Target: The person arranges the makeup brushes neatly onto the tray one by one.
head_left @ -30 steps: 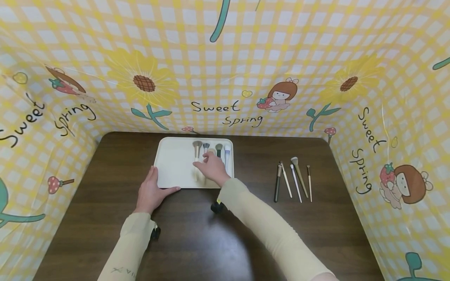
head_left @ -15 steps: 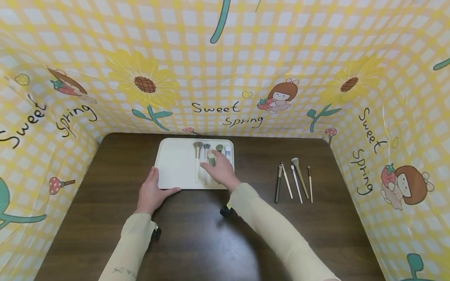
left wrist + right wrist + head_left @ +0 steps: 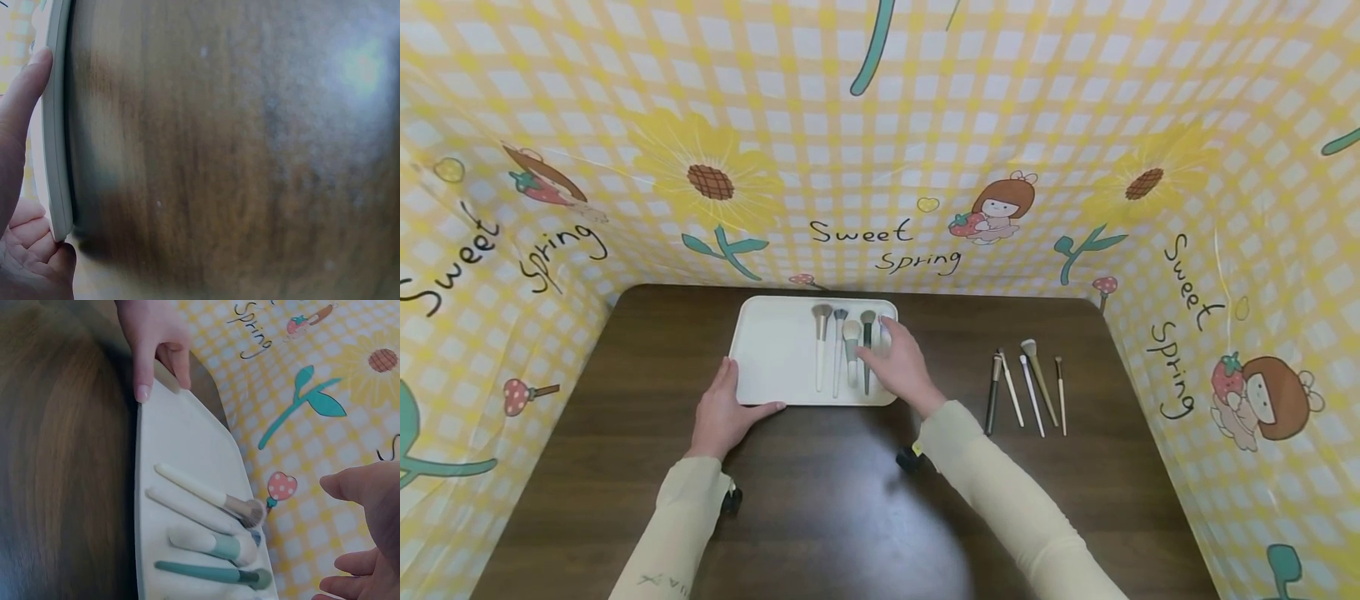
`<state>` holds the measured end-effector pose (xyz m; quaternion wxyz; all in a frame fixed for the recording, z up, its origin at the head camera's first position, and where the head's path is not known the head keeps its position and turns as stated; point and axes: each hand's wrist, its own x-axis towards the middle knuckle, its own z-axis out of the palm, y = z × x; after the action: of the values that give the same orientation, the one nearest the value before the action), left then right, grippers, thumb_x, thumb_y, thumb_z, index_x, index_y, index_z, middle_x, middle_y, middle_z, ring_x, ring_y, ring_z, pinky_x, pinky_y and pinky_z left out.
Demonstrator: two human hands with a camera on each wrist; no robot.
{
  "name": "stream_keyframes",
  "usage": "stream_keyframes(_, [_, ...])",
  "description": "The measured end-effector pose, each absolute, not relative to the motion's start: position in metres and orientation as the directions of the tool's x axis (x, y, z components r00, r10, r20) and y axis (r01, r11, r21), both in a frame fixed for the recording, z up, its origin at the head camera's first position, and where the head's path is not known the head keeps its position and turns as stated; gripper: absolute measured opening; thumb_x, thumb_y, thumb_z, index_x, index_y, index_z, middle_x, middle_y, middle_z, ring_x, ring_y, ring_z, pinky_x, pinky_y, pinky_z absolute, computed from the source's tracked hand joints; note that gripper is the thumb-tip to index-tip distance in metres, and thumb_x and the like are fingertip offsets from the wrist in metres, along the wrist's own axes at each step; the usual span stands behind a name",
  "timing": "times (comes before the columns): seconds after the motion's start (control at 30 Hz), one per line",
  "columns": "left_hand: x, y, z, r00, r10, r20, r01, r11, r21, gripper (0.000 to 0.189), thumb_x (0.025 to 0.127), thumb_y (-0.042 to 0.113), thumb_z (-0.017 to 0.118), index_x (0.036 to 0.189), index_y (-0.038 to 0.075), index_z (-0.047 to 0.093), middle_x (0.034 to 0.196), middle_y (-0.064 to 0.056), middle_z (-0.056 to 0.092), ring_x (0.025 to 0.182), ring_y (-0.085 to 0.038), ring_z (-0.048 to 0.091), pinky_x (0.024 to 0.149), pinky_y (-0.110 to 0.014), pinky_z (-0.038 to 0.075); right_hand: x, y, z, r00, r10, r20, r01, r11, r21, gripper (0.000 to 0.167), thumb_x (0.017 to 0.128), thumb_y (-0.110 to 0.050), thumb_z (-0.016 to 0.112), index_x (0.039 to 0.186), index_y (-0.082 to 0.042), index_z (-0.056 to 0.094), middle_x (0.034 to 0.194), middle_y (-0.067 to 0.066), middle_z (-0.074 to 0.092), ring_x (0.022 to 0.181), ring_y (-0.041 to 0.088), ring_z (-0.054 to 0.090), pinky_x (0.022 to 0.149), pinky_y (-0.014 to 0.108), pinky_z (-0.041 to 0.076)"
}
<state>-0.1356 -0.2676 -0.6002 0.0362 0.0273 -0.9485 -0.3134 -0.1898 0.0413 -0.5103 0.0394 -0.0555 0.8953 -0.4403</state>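
Note:
A white tray (image 3: pixel 778 350) lies near the table's back edge. My left hand (image 3: pixel 724 412) grips its front left corner, thumb along the front edge and fingers at the left side. On the tray lie a cream-handled makeup brush (image 3: pixel 190 484), a slim white brush (image 3: pixel 190 510), a short brush with a green band (image 3: pixel 226 547) and a green-handled brush (image 3: pixel 197 570). Over the tray's right end hovers my right hand (image 3: pixel 904 362), its thumb and fingers apart with nothing between them. It mostly covers a lavender brush (image 3: pixel 883 337).
Several more makeup brushes lie in a loose row on the brown table (image 3: pixel 820 517) to the right of the tray, including a dark-handled one (image 3: pixel 993 396) and a gold-handled one (image 3: pixel 1041 379). A yellow checked cloth (image 3: pixel 850 150) surrounds the table's back and sides.
My right hand has moved rightward across the tray, from the brushes at its middle to its right end, uncovering the short green-banded brush and the green-handled one. The left hand has stayed put.

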Motion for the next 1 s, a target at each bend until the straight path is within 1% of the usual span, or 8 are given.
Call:
stream_keyframes(0.13, [-0.135, -0.269, -0.6, -0.996, -0.074, 0.044, -0.033, 0.801, 0.597, 0.128, 0.073, 0.06, 0.086, 0.156, -0.012, 0.021, 0.16, -0.035, 0.018, 0.144, -0.052, 0.026, 0.11, -0.062, 0.032, -0.188, 0.053, -0.509, -0.995, -0.095, -0.022, -0.037, 0.574, -0.818, 0.078, 0.094, -0.042, 0.071, 0.155, -0.006, 0.04, 0.156, 0.016, 0.041, 0.143, 0.031, 0.038, 0.115, 0.047, 0.032])
stream_keyframes(0.37, [-0.134, -0.269, -0.601, -0.996, -0.082, 0.031, -0.047, 0.798, 0.6, 0.129, 0.073, 0.063, 0.085, 0.157, -0.011, 0.02, 0.162, -0.033, 0.017, 0.145, -0.05, 0.025, 0.111, -0.061, 0.031, -0.185, 0.074, -0.507, -0.998, -0.068, -0.017, -0.025, 0.572, -0.82, 0.076, 0.097, -0.04, 0.069, 0.156, -0.006, 0.038, 0.159, 0.015, 0.038, 0.145, 0.03, 0.034, 0.116, 0.046, 0.03])
stream_keyframes(0.8, [-0.135, -0.268, -0.6, -0.996, -0.078, 0.03, -0.045, 0.798, 0.601, 0.127, 0.074, 0.06, 0.086, 0.157, -0.011, 0.021, 0.162, -0.033, 0.017, 0.145, -0.05, 0.024, 0.112, -0.061, 0.03, -0.176, 0.111, -0.515, -0.998, 0.015, -0.058, 0.056, 0.559, -0.827, 0.08, 0.095, -0.046, 0.069, 0.157, -0.008, 0.036, 0.159, 0.015, 0.036, 0.146, 0.032, 0.033, 0.116, 0.049, 0.03])
stream_keyframes(1.0, [-0.135, -0.267, -0.598, -0.997, -0.077, 0.025, -0.047, 0.8, 0.599, 0.126, 0.074, 0.058, 0.086, 0.156, -0.011, 0.021, 0.161, -0.033, 0.017, 0.145, -0.05, 0.024, 0.112, -0.061, 0.03, -0.172, 0.133, -0.518, -0.996, 0.045, -0.072, 0.085, 0.557, -0.826, 0.082, 0.095, -0.049, 0.067, 0.159, -0.01, 0.033, 0.161, 0.015, 0.033, 0.148, 0.033, 0.029, 0.116, 0.052, 0.029])
